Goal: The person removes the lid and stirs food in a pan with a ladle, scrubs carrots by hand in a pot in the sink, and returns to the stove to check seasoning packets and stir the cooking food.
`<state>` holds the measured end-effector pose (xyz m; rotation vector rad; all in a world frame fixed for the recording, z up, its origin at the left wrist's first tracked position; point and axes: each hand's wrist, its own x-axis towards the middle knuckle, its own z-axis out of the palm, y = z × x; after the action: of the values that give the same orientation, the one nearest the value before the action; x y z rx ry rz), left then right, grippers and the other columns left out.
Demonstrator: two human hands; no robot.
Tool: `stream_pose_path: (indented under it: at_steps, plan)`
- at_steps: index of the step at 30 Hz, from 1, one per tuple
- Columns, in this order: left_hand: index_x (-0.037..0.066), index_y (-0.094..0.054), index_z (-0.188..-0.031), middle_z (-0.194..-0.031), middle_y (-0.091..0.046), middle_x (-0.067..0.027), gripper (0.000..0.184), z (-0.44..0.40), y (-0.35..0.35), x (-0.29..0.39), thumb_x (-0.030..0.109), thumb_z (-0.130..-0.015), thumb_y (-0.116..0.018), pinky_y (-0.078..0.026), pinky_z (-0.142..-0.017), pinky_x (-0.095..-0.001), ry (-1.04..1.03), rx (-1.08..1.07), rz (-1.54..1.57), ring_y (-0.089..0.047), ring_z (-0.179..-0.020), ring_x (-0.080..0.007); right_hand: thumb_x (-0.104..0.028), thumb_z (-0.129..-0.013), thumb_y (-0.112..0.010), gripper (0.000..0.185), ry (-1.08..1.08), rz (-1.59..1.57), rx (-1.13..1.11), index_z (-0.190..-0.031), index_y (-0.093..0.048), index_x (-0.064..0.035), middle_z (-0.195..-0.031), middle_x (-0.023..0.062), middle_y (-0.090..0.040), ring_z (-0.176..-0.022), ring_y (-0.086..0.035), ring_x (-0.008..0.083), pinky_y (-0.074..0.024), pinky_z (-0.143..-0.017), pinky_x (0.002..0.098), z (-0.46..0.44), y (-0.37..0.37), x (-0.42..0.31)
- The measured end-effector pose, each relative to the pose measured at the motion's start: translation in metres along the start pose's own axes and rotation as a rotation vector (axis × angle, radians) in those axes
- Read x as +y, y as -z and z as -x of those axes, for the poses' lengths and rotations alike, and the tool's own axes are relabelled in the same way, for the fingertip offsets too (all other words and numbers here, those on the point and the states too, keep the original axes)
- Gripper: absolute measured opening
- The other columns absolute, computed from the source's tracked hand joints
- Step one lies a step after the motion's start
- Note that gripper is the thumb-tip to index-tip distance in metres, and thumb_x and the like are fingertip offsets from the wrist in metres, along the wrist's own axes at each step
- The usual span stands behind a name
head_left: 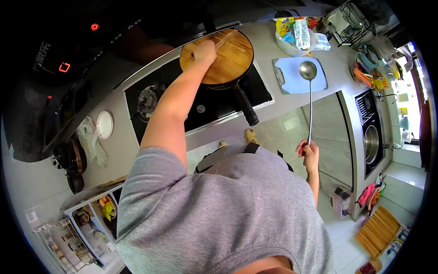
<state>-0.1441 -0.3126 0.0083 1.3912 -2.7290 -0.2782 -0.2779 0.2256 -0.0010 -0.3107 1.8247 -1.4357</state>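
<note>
My left hand (205,51) is closed on the handle bar of a round wooden lid (232,59). The lid lies over a dark pan whose black handle (245,104) points toward me; the pan's contents are hidden. Low at my right side, my right hand (310,154) grips the end of a long metal ladle (310,109). The ladle's bowl is over a light blue cutting board (295,83); whether it touches the board I cannot tell.
The pan is on a black gas cooktop (200,109), with another burner (149,99) to its left. A tub of packets (299,39) stands behind the board. At left is a white plate (105,125). A sink (372,142) is far right. The range hood (91,55) overhangs the stove.
</note>
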Motion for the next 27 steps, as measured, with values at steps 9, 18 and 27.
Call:
stream_pose_path:
  at_steps: [9,18,27]
  plan:
    - [0.009,-0.075,-0.095,-0.086,-0.073,-0.0113,0.025,0.087,0.083,-0.105,0.029,-0.081,-0.070,-0.053,-0.074,-0.0352,0.279,0.426,0.290,-0.070,-0.080,-0.0241,-0.008,-0.092,-0.049,0.030,0.128,0.447,-0.230,-0.119,-0.060,-0.0011,-0.062,0.0014,-0.053,-0.042,-0.036,0.0045,-0.0275,-0.042,0.0222,-0.014,-0.027,-0.116]
    - [0.001,-0.075,-0.086,-0.075,-0.072,-0.0110,0.029,0.301,0.080,-0.315,0.026,-0.072,-0.080,-0.052,-0.066,-0.0329,0.738,0.697,0.592,-0.067,-0.066,-0.0183,-0.007,-0.086,-0.062,0.046,0.440,1.163,-0.319,-0.130,-0.061,-0.0189,-0.059,0.0080,-0.039,-0.054,-0.041,0.0173,-0.0377,-0.055,0.0358,-0.058,-0.058,-0.207]
    - [0.003,-0.075,-0.085,-0.082,-0.071,-0.0190,0.028,0.458,0.020,-0.393,0.030,-0.076,-0.075,-0.055,-0.073,-0.0425,1.121,0.530,-0.051,-0.070,-0.081,-0.0355,0.005,-0.083,-0.062,0.046,0.416,1.256,-0.403,-0.127,-0.064,-0.0103,-0.059,-0.0020,-0.036,-0.054,-0.034,0.0092,-0.0300,-0.051,0.0289,-0.055,-0.083,-0.254]
